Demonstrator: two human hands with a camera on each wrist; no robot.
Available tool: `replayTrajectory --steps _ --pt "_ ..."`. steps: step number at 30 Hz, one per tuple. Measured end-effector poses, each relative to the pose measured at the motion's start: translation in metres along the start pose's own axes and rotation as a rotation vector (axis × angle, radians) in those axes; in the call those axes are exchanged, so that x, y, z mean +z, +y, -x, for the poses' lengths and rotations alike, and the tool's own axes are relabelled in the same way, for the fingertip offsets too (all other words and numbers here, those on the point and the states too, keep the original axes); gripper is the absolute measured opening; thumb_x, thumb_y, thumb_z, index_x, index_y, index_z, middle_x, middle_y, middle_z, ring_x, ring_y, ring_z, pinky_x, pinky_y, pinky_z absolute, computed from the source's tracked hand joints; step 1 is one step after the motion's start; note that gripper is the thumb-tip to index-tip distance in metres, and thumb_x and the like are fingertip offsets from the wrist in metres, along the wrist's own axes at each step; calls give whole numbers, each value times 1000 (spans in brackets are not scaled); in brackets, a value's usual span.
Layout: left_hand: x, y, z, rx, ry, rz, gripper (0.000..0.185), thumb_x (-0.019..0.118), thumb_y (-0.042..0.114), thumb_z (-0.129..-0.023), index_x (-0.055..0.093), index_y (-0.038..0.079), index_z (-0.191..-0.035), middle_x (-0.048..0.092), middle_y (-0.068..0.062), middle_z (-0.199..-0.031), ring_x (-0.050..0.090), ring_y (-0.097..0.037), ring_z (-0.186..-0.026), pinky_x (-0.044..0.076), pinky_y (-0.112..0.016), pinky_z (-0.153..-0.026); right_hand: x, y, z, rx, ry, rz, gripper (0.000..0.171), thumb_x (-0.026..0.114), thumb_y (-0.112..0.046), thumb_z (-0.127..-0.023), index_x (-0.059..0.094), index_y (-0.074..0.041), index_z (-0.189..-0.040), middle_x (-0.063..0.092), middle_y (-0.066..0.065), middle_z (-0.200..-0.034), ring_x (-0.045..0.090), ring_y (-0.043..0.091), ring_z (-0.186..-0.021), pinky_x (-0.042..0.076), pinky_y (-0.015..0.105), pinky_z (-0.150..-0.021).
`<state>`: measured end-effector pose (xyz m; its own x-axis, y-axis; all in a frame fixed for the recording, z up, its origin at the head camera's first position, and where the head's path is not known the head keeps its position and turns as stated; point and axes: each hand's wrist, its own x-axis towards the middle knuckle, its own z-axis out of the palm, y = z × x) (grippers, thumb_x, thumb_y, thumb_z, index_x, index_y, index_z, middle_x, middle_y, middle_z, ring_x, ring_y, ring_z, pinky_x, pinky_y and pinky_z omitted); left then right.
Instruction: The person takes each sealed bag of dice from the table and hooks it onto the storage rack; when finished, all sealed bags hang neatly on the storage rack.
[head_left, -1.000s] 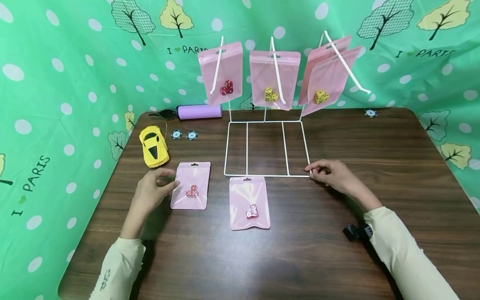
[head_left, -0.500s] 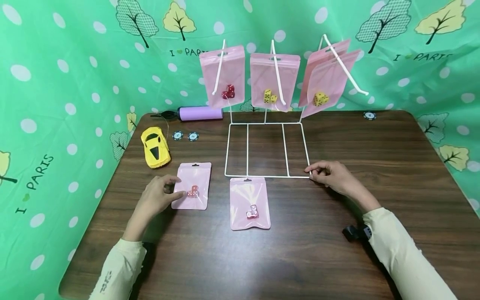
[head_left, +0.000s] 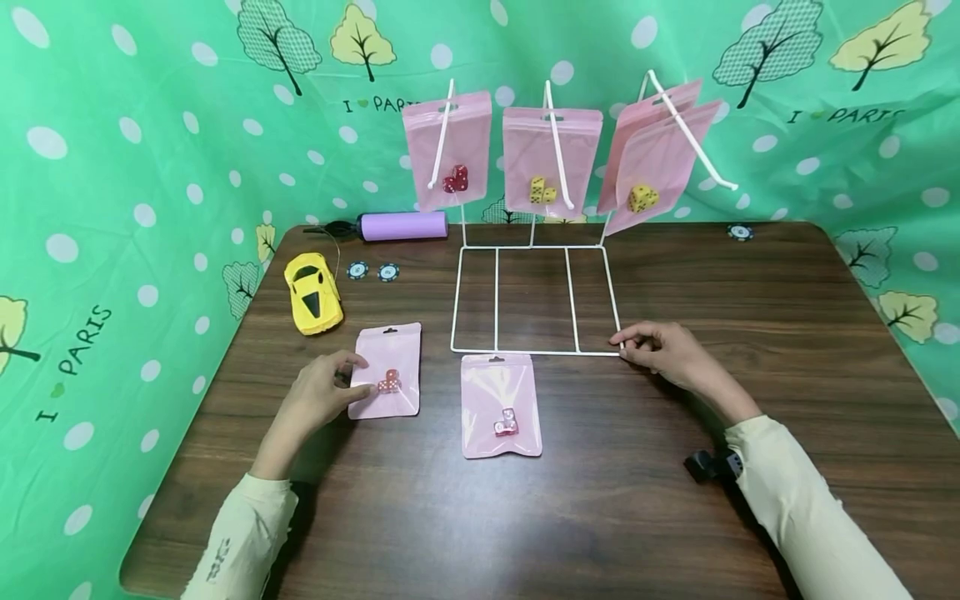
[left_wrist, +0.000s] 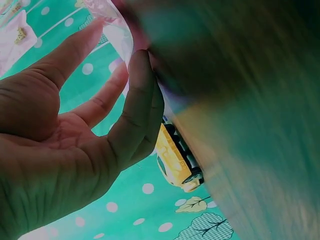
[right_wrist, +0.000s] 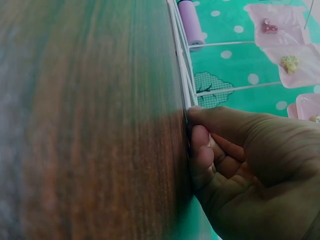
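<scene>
My left hand [head_left: 352,377] lies at the left edge of a pink bag with red dice [head_left: 390,367] that is flat on the table, and pinches that edge between thumb and index. In the left wrist view the left hand [left_wrist: 117,55] has the bag's clear edge [left_wrist: 116,31] between its fingers. My right hand [head_left: 626,342] has curled fingers and pinches the front right corner of the white wire rack [head_left: 532,352]. The right wrist view shows the right hand [right_wrist: 192,125] pressed against the rack's wire [right_wrist: 181,65]. A second pink bag [head_left: 501,407] lies in front of the rack.
Pink bags hang on the rack's hooks: one with red dice [head_left: 447,150], two with yellow dice [head_left: 551,158] [head_left: 660,158]. A yellow toy car [head_left: 313,292], two poker chips [head_left: 372,271] and a purple pump [head_left: 401,225] sit at the back left. Green cloth walls surround the wooden table [head_left: 600,517].
My left hand has moved right onto the edge of the bag with red dice, and the bag's left side has shifted slightly. The right hand has stayed on the rack corner.
</scene>
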<state>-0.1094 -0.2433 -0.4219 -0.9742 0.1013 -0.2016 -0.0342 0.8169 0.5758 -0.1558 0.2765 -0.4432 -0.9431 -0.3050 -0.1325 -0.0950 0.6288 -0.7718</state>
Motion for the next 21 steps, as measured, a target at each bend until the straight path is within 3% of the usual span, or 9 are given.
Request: replayTrajectory --steps 8,21 --pt "1 1 0 -25 -30 40 37 84 15 -97 69 0 -127 70 -21 -111 67 -32 -93 56 -41 -70 0 1 0 -7 12 4 25 70 -8 -105 74 4 -127 68 7 -94 56 10 -71 47 26 -61" --pt "2 -4 1 15 -57 138 26 78 0 -96 71 0 -121 66 -18 -106 65 -28 -85 54 -37 -67 1 1 1 -17 28 16 24 71 -8 -105 75 3 -125 68 7 -96 54 8 -73 46 25 -63"
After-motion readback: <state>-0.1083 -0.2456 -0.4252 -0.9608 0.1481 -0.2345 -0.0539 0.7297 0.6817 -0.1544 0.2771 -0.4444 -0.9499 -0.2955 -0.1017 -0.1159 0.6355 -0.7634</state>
